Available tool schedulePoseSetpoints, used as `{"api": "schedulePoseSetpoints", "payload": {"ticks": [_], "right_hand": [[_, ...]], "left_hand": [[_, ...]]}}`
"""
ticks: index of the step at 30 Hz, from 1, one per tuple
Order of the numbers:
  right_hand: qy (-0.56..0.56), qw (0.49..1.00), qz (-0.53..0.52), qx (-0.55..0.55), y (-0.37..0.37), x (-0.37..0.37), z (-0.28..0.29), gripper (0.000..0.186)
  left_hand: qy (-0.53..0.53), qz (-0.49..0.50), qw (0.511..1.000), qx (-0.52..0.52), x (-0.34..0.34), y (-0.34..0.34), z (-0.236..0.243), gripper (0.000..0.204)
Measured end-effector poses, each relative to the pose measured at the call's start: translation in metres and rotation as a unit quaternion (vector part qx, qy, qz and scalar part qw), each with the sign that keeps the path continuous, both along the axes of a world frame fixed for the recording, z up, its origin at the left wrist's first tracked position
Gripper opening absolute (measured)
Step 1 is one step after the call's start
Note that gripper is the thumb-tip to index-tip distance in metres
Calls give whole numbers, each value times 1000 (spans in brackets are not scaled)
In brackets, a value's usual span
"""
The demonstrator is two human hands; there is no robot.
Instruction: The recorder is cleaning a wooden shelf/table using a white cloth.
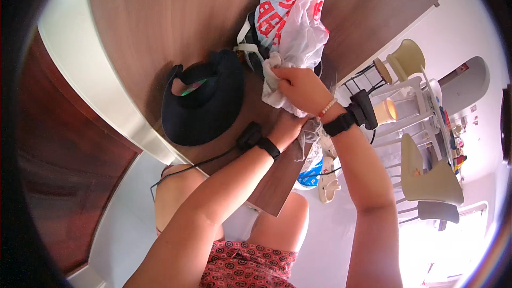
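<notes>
A crumpled white cloth (273,92) is bunched in my right hand (306,93), whose fingers are closed on it. Just below, my left hand (289,128) is curled close under the cloth. Its fingertips are hidden, so what it grips cannot be made out. Thin, crinkled clear plastic (309,137) hangs beside it, below my right wrist. Behind the cloth lies a white plastic bag (298,26) with red print, touching or nearly touching it. A dark item with white straps (248,48) shows partly under the bag. Left of my hands rests a black sun visor (205,109).
These things lie on a brown wooden surface (160,10) with a pale edge. On the floor are a light clog (329,186) and a blue-and-white package (311,175). Chairs (432,184) and a white table stand at right. Cables trail from both wrist devices.
</notes>
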State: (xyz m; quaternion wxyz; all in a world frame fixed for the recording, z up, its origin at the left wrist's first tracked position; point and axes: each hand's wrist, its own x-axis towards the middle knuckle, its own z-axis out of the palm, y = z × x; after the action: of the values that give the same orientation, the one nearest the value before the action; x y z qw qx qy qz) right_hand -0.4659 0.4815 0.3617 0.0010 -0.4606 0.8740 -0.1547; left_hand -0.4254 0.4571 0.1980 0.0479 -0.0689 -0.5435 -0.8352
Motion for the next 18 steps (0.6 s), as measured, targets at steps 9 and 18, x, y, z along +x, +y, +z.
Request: {"api": "schedulePoseSetpoints", "payload": {"ticks": [9,18], "right_hand": [[77,993,-58,62,55,5,4,31],[201,941,-241,124,126,-63,-5,22]], "left_hand": [[8,12,981,193,11,8,24,49],[31,56,993,96,-9,10,-2,49]]}}
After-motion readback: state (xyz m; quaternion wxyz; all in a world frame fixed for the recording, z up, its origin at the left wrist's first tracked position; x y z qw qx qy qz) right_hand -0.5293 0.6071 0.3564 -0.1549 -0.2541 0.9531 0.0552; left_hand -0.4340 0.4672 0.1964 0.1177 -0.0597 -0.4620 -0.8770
